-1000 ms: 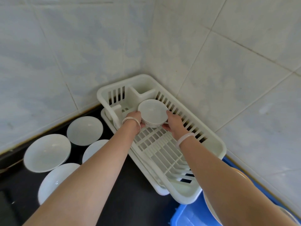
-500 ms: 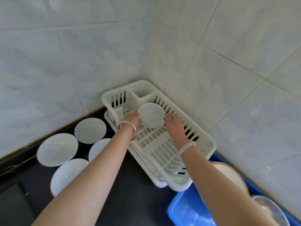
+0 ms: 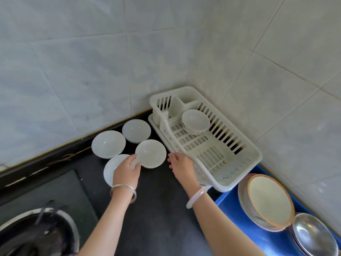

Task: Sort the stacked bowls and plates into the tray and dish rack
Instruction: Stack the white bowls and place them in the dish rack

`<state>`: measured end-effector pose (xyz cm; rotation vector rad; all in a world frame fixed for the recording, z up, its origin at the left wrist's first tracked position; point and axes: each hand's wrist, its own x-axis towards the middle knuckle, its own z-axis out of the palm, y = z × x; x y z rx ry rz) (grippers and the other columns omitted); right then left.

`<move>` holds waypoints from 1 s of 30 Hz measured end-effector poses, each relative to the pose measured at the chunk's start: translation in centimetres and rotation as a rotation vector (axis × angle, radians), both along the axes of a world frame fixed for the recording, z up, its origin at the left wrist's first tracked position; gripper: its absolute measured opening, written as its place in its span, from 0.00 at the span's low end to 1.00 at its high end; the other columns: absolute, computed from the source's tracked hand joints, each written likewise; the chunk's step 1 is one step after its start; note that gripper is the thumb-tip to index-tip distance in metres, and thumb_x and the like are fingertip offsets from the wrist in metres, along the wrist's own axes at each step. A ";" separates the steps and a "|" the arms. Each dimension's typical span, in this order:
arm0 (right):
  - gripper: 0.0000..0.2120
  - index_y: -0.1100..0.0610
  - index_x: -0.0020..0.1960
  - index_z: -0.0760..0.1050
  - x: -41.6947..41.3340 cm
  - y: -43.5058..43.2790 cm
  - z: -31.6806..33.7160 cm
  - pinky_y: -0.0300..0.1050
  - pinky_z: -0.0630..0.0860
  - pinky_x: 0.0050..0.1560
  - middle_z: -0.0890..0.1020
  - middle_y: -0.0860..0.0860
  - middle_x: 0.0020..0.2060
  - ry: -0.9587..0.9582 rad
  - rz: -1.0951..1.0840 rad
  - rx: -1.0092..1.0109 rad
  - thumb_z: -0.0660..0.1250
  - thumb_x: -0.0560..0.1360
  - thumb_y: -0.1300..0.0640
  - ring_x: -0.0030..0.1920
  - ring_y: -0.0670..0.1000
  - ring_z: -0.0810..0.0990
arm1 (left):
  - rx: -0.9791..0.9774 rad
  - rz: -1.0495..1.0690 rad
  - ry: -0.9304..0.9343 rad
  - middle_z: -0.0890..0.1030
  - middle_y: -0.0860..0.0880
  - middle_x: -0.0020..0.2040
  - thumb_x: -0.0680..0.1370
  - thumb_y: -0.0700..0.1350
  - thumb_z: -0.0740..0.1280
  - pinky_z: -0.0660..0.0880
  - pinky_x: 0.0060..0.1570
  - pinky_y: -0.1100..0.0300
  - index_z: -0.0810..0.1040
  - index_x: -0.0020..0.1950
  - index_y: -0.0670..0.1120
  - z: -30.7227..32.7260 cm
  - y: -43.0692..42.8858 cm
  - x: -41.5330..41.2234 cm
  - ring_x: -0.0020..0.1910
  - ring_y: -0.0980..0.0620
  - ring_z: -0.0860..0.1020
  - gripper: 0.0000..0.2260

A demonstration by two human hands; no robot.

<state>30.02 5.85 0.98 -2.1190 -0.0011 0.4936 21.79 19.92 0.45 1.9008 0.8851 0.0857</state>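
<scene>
Both hands reach for the white bowl (image 3: 151,153) at frame centre.
Left hand (image 3: 126,171) and right hand (image 3: 181,167) flank it, fingers spread wide, empty; glazed, slippery, breakable, so the rim's opposite sides look the safest hold.

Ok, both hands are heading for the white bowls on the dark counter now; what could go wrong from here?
The four white bowls sit packed together, so lifting the near bowl with the left hand may clink or drag the partly covered bowl. The right hand is close to the dish rack, whose near end overhangs the blue tray; a knock might shift it and the bowl stack inside.
</scene>
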 end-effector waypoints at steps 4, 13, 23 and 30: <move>0.09 0.51 0.54 0.75 -0.1 1.2 -3.0 0.39 0.70 0.42 0.80 0.50 0.44 0.049 0.063 -0.151 0.58 0.80 0.51 0.45 0.50 0.78 | 0.136 0.079 0.075 0.67 0.46 0.73 0.77 0.42 0.63 0.62 0.68 0.52 0.67 0.71 0.46 -2.7 2.3 -2.9 0.71 0.45 0.66 0.22; 0.12 0.59 0.60 0.73 0.9 3.9 -6.3 0.44 0.81 0.44 0.80 0.54 0.45 0.323 -0.187 0.102 0.60 0.78 0.58 0.44 0.53 0.82 | -0.158 0.315 -0.011 0.74 0.46 0.67 0.76 0.37 0.63 0.67 0.66 0.49 0.65 0.71 0.48 -6.3 4.1 -4.9 0.64 0.44 0.74 0.24; 0.10 0.55 0.39 0.75 0.5 3.3 -3.0 0.37 0.80 0.35 0.81 0.50 0.42 0.209 -0.244 0.250 0.61 0.77 0.64 0.43 0.50 0.82 | -0.310 0.352 -0.118 0.74 0.47 0.66 0.77 0.38 0.61 0.65 0.68 0.47 0.69 0.69 0.47 -7.7 4.8 -5.2 0.67 0.45 0.71 0.19; 0.06 0.59 0.39 0.80 -0.8 5.6 -1.4 0.45 0.83 0.41 0.84 0.54 0.40 0.161 -0.065 0.092 0.67 0.74 0.62 0.41 0.50 0.84 | -0.656 0.545 -0.269 0.78 0.48 0.57 0.79 0.44 0.58 0.71 0.62 0.52 0.76 0.60 0.47 -7.5 5.2 -4.9 0.59 0.47 0.75 0.13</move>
